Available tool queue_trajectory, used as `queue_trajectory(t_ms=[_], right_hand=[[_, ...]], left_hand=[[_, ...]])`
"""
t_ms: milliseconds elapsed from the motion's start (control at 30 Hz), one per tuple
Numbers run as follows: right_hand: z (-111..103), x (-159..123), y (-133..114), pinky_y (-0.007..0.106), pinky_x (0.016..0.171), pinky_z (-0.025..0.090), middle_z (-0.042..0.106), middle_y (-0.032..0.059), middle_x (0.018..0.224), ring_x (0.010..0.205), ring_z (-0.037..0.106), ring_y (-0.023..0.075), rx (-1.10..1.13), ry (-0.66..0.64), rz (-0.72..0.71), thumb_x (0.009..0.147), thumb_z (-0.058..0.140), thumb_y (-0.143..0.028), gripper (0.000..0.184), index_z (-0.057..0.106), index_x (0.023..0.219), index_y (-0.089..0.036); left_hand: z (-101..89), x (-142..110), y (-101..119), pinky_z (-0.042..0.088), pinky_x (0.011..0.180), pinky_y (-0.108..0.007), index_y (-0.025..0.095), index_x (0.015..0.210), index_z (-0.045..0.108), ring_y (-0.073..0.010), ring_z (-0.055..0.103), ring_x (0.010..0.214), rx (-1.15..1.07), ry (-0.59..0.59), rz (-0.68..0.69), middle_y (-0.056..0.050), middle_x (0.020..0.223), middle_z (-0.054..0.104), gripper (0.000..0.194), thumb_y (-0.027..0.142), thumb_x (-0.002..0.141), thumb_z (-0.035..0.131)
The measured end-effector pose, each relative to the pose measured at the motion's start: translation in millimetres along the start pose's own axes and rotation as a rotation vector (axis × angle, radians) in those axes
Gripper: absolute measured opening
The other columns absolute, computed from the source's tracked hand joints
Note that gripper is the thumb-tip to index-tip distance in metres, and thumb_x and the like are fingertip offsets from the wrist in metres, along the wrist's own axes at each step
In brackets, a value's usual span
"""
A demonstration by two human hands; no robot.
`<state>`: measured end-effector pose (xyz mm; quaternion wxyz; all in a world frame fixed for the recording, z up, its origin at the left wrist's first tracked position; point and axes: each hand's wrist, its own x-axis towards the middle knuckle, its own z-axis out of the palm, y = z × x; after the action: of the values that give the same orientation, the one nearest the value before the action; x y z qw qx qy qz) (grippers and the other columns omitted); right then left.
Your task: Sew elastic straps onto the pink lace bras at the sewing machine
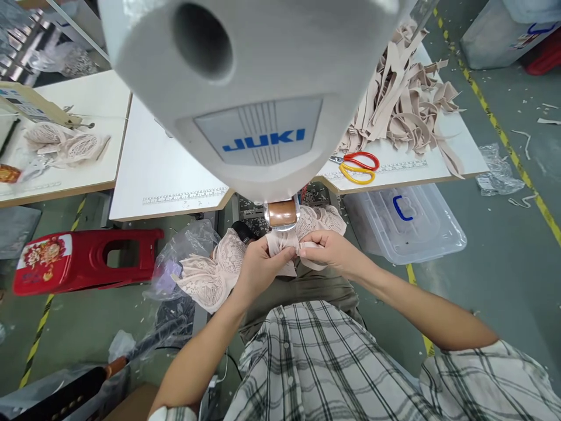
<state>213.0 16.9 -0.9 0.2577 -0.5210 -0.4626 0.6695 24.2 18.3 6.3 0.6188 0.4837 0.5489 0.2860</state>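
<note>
A beige lace garment piece (214,270) lies under the head of a grey JUKI sewing machine (258,88). My left hand (263,266) is closed, pinching the beige strap end of the lace piece just below the machine's copper-coloured roller (281,214). My right hand (331,250) is closed too, pinching the same fabric from the right, fingertips almost touching the left hand's. More lace (322,219) bunches behind my right hand. The needle area is hidden by the machine head.
Red and yellow scissors (357,166) lie on the white table (166,169) beside a heap of beige straps (403,99). A clear lidded bin (405,225) stands at right on the floor, a red stool (83,257) at left. Lace pieces (65,143) rest on the left table.
</note>
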Motion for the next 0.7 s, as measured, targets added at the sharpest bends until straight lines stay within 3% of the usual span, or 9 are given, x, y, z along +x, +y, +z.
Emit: queue_trajectory(t_ms=[100, 233, 300, 400, 500, 600, 667, 700], right_hand=[[0.5, -1.5, -3.9, 0.024, 0.056, 0.040, 0.061, 0.0000, 0.069, 0.062, 0.051, 0.0125, -0.100, 0.055, -0.049, 0.076, 0.068, -0.041, 0.025, 0.070, 0.079, -0.017], [-0.1, -3.6, -11.8, 0.025, 0.061, 0.042, 0.064, 0.0013, 0.074, 0.068, 0.055, 0.0140, -0.264, 0.136, -0.223, 0.082, 0.063, -0.037, 0.020, 0.071, 0.079, -0.018], [-2.0, -3.9, -18.1, 0.025, 0.059, 0.040, 0.062, 0.0004, 0.071, 0.065, 0.053, 0.0129, -0.306, 0.114, -0.271, 0.080, 0.062, -0.032, 0.016, 0.070, 0.077, -0.018], [-8.0, -3.1, -33.4, 0.024, 0.051, 0.034, 0.057, -0.0012, 0.064, 0.055, 0.045, 0.0107, -0.204, -0.007, -0.196, 0.075, 0.065, -0.035, 0.019, 0.070, 0.079, -0.018], [-15.2, 1.0, -56.4, 0.024, 0.050, 0.035, 0.061, -0.0002, 0.064, 0.053, 0.048, 0.0110, -0.076, -0.127, -0.123, 0.068, 0.068, -0.038, 0.023, 0.070, 0.080, -0.018], [-20.3, 9.5, -83.1, 0.025, 0.050, 0.036, 0.064, 0.0003, 0.066, 0.054, 0.051, 0.0122, -0.147, -0.304, -0.111, 0.068, 0.067, -0.036, 0.021, 0.071, 0.081, -0.020], [-21.9, 16.8, -98.6, 0.024, 0.048, 0.031, 0.058, -0.0023, 0.059, 0.049, 0.044, 0.0106, -0.335, -0.352, -0.160, 0.071, 0.064, -0.032, 0.015, 0.071, 0.079, -0.021], [-22.3, 20.6, -104.6, 0.025, 0.048, 0.028, 0.053, -0.0034, 0.056, 0.049, 0.040, 0.0099, -0.461, -0.319, -0.209, 0.073, 0.062, -0.029, 0.011, 0.070, 0.074, -0.021]], left_hand=[[7.8, -0.8, 1.1, 0.051, 0.056, -0.025, 0.014, 0.079, 0.067, -0.0153, 0.062, 0.063, -0.126, 0.082, -0.034, -0.002, 0.072, 0.069, 0.031, 0.042, 0.070, 0.079], [16.1, -6.7, 7.8, 0.052, 0.059, -0.025, 0.014, 0.083, 0.068, -0.0152, 0.062, 0.066, -0.186, 0.176, -0.021, -0.002, 0.076, 0.070, 0.030, 0.039, 0.071, 0.079], [15.2, -11.0, 7.5, 0.053, 0.062, -0.026, 0.014, 0.084, 0.067, -0.0163, 0.063, 0.069, -0.184, 0.176, -0.007, -0.003, 0.077, 0.071, 0.030, 0.041, 0.074, 0.078], [9.2, -17.9, -2.3, 0.055, 0.069, -0.030, 0.017, 0.097, 0.065, -0.0209, 0.067, 0.082, -0.223, 0.169, 0.070, -0.006, 0.089, 0.072, 0.042, 0.053, 0.078, 0.072], [6.2, -24.7, -16.6, 0.057, 0.071, -0.037, 0.023, 0.131, 0.050, -0.0264, 0.070, 0.092, -0.358, 0.140, 0.151, -0.011, 0.103, 0.072, 0.077, 0.081, 0.081, 0.044], [5.6, -28.9, -23.4, 0.058, 0.072, -0.043, 0.027, 0.155, 0.015, -0.0296, 0.071, 0.094, -0.375, 0.062, 0.212, -0.014, 0.108, 0.072, 0.101, 0.091, 0.078, 0.005], [-0.2, -27.8, -21.2, 0.058, 0.080, -0.045, 0.029, 0.158, 0.007, -0.0313, 0.069, 0.106, -0.294, 0.135, 0.345, -0.014, 0.119, 0.070, 0.102, 0.092, 0.077, 0.004], [-5.7, -25.5, -18.4, 0.057, 0.085, -0.045, 0.029, 0.158, 0.012, -0.0322, 0.066, 0.114, -0.217, 0.193, 0.435, -0.015, 0.126, 0.067, 0.101, 0.091, 0.079, 0.012]])
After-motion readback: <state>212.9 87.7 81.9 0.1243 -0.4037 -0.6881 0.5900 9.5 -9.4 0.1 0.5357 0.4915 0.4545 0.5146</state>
